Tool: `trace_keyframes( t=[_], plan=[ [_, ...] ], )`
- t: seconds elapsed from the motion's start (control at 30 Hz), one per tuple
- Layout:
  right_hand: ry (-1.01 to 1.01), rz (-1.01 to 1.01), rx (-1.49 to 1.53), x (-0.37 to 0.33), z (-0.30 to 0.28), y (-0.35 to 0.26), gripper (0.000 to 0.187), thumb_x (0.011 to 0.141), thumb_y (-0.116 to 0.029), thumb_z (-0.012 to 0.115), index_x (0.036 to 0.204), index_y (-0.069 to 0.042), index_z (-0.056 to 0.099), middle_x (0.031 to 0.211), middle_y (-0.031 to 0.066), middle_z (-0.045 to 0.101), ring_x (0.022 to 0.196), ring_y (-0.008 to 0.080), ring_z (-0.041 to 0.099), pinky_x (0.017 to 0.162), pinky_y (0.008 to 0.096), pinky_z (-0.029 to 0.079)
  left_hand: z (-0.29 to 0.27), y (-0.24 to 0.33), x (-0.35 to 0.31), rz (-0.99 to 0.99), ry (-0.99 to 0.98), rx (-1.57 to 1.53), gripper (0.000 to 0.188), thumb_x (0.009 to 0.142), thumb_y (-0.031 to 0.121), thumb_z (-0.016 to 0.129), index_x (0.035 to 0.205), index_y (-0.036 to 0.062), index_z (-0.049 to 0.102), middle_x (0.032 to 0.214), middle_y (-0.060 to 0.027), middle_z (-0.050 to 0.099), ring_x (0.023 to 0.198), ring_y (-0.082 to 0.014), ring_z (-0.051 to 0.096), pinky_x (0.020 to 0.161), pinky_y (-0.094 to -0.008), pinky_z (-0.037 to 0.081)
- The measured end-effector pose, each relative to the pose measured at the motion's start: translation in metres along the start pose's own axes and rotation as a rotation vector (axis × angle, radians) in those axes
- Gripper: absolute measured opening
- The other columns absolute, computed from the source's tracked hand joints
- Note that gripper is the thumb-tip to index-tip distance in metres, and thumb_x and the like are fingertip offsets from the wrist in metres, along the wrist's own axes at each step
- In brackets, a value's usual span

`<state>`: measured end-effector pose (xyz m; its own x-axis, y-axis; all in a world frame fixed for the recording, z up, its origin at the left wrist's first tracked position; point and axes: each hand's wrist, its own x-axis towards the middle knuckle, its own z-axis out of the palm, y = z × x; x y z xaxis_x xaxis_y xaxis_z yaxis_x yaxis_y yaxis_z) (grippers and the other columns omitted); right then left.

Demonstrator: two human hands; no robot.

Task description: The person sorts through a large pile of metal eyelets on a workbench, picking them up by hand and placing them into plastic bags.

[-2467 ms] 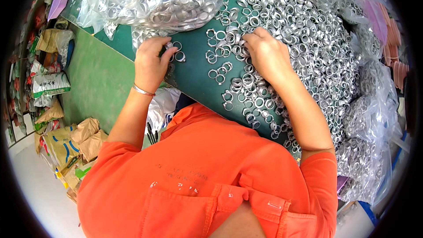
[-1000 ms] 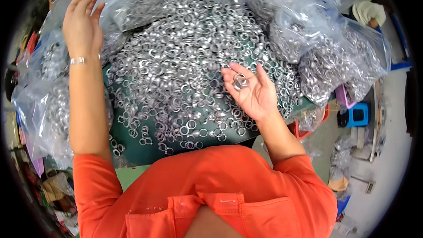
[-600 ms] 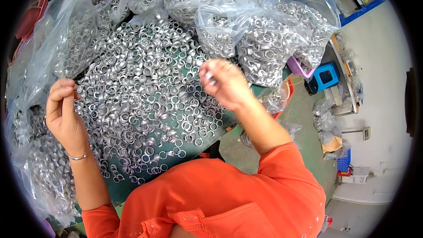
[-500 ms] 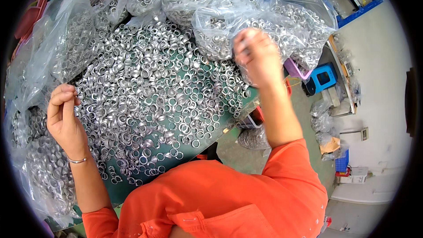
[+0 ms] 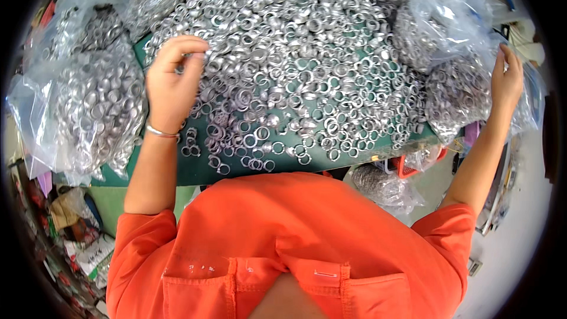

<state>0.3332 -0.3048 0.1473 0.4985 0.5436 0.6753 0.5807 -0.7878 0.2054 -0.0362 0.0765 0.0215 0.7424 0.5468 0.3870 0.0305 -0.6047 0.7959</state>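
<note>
My left hand (image 5: 174, 80), with a bracelet at the wrist, hovers over the left part of a wide heap of silvery metal rings (image 5: 277, 47). Its fingers curl toward the thumb; whatever they pinch, if anything, is too small to name. At the far right my right hand (image 5: 507, 82) is raised beside a clear plastic bag of rings (image 5: 458, 91). Its fingers point upward with a gap by the thumb, and no ring shows in them. Loose rings thin out toward the near edge of the green tabletop (image 5: 195, 168).
A bulging clear bag of rings (image 5: 97, 109) stands at the left, and more filled bags line the back. Below the table's right edge are a red basket (image 5: 410, 168) and a ring-filled bag (image 5: 384, 186). Sacks (image 5: 68, 212) lie on the lower left.
My view has swung, so the heap now lies straight ahead. My right hand, blurred over the bags before, is now at the far right. My left hand stays over the rings, fingers curled.
</note>
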Motion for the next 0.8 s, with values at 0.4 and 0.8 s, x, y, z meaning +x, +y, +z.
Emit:
trace_keyframes(
  t=[0.4,0.8],
  plan=[
    [-0.509,-0.197,0.856,-0.087,0.064,-0.290,0.016,0.074,-0.010,0.066,0.089,-0.006,0.064,0.086,0.0094,0.062,0.084,0.0293,0.059,0.075,0.0375,0.048,0.033,-0.012,-0.029,0.141,-0.229,0.325,0.008,0.073,0.004,0.065,0.081,0.0041,0.061,0.088,-0.0076,0.062,0.086,-0.0261,0.058,0.076,-0.0355,0.043],
    [0.598,-0.007,1.302,-0.044,0.003,-0.263,0.028,0.075,0.012,0.064,0.100,0.004,0.056,0.094,0.0123,0.061,0.081,0.0193,0.059,0.072,0.0294,0.050,0.053,-0.014,-0.011,0.191,-0.069,0.293,0.013,0.070,0.003,0.069,0.082,0.0051,0.064,0.082,-0.0071,0.057,0.079,-0.0253,0.055,0.071,-0.0343,0.043]
  ],
)
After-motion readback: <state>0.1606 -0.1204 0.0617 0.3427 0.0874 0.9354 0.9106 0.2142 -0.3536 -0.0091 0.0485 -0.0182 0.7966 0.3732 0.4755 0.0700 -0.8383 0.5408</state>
